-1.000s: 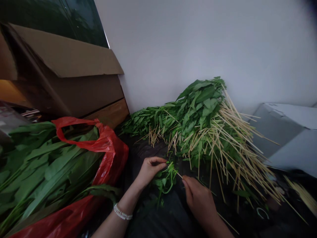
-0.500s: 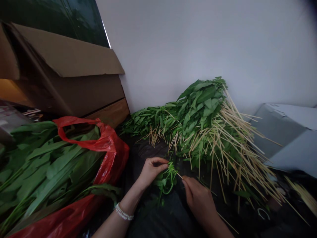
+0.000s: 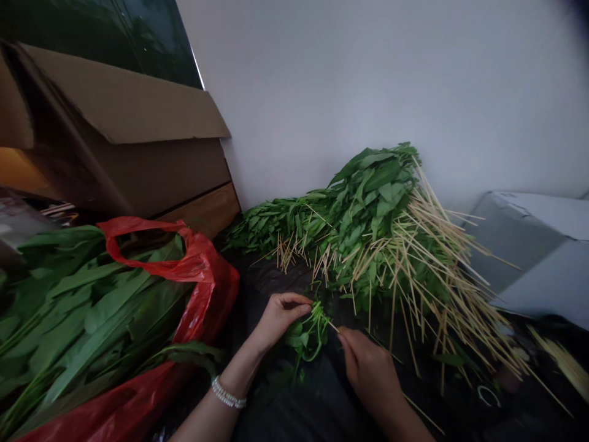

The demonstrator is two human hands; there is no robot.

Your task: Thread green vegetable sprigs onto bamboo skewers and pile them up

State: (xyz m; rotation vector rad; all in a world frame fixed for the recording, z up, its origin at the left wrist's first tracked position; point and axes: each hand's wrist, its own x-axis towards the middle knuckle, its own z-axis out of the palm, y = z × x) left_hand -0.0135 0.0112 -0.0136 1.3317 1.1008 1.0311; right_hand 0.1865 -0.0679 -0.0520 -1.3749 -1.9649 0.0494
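Note:
My left hand (image 3: 281, 316) pinches the top of a small bunch of green leaves and stems (image 3: 307, 334) with thumb and fingertips. A thin wooden skewer (image 3: 333, 326) runs from the bunch to my right hand (image 3: 368, 368), whose fingers are closed round its other end. Behind my hands lies a big pile of leafy bunches (image 3: 377, 190) with many skewers (image 3: 427, 264) sticking out toward the right and front.
A red plastic bag (image 3: 209, 288) full of long green leaves (image 3: 92, 307) stands at the left. Behind it is an open cardboard box (image 3: 151, 172). A white box (image 3: 547, 245) and loose skewers (image 3: 564, 362) are at the right. A pale wall rises behind.

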